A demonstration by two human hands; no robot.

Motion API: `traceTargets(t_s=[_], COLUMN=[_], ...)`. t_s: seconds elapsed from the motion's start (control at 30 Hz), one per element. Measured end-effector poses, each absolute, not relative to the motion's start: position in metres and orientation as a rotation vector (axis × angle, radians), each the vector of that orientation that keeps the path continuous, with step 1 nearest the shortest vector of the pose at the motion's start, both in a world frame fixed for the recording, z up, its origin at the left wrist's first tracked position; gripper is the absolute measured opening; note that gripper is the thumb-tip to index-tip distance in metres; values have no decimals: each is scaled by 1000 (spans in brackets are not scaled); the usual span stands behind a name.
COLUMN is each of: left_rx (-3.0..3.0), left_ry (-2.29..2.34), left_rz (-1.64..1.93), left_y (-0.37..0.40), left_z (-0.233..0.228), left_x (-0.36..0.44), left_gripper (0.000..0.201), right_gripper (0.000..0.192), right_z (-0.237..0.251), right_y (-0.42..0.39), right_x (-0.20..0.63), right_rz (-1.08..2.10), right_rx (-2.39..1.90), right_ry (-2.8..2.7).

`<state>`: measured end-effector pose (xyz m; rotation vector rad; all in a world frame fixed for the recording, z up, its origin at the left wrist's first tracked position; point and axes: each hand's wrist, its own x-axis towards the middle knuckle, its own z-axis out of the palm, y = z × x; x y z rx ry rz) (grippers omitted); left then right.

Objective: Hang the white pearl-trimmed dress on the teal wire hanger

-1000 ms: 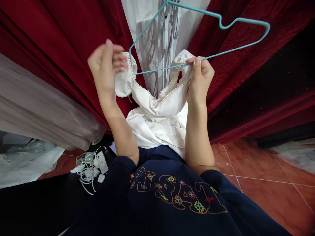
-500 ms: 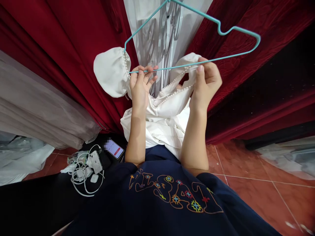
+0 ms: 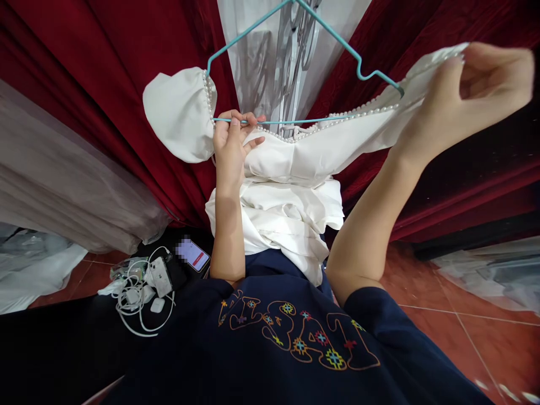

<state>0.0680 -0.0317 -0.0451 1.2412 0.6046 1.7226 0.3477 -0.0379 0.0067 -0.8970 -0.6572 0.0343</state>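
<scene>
A white dress (image 3: 304,160) with pearl trim along its neckline hangs across a light-blue hanger (image 3: 337,36), its lower part bunched on my lap. The dress's puffed left-side sleeve (image 3: 179,115) sits over the hanger's left end. My left hand (image 3: 232,140) is closed on the hanger's bottom bar beside that sleeve, some fingers loosely curled. Far out to the right, my right hand (image 3: 476,84) pinches the pearl-edged strap or sleeve and stretches it past the hanger's right end. That end of the hanger is inside the cloth, its tip hidden.
Dark red curtains (image 3: 181,50) hang on both sides, with white metal scrollwork (image 3: 291,67) between them. At lower left, a phone (image 3: 193,254), white cables (image 3: 126,304) and a white charger (image 3: 160,275) lie on a black surface. Red floor tiles (image 3: 439,332) show at right.
My right hand has moved right and up, drawing the dress's right side over the hanger's right end, which was bare before. My left hand stays on the bar, shifted slightly left.
</scene>
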Motion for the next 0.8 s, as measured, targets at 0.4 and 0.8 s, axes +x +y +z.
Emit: traceTargets(t_s=[0.4, 0.8], left_rx=[1192, 1224], left_ry=[631, 640], left_rz=[1708, 1739], left_y=[-36, -40], left_z=[-45, -45], left_x=[69, 74], left_gripper=[11, 12], right_gripper=[14, 19], right_z=[5, -41], right_y=[-13, -30], right_x=[319, 295], right_rz=[40, 24], right_rx=[-459, -1171], right_ry=[-1116, -1024])
